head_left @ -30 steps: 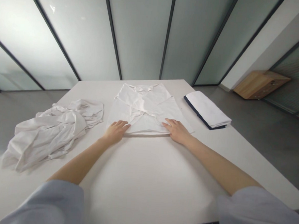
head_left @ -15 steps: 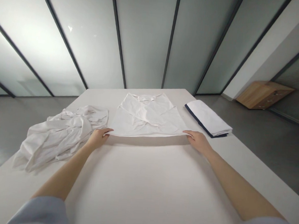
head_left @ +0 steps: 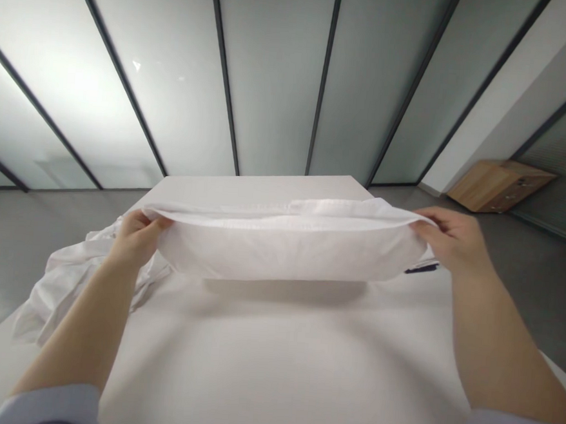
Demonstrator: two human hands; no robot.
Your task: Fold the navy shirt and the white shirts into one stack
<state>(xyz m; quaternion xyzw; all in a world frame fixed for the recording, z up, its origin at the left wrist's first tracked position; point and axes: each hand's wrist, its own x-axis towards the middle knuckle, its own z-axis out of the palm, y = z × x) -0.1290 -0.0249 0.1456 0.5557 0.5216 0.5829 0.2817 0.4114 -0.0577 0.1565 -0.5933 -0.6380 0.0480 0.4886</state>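
A white cloth garment [head_left: 285, 251] is stretched between my two hands, raised above the table, its lower edge hanging over a shadow. My left hand [head_left: 138, 234] pinches its left end between thumb and fingers. The right end is pinched in my right hand [head_left: 450, 236]. Behind my left wrist lies a crumpled white cloth pile [head_left: 72, 271]. Just below the right end, a small dark piece of a folded stack [head_left: 422, 269] shows; the raised garment hides most of that stack.
The white table [head_left: 272, 366] extends in front of me, its far edge beyond the garment. Frosted glass panels [head_left: 273, 76] with dark frames stand behind it. A wooden cabinet [head_left: 498, 185] is on the grey floor at the far right.
Both hands have risen and moved apart, lifting the garment that lay on the table. It now hangs nearer to me and covers most of the folded stack.
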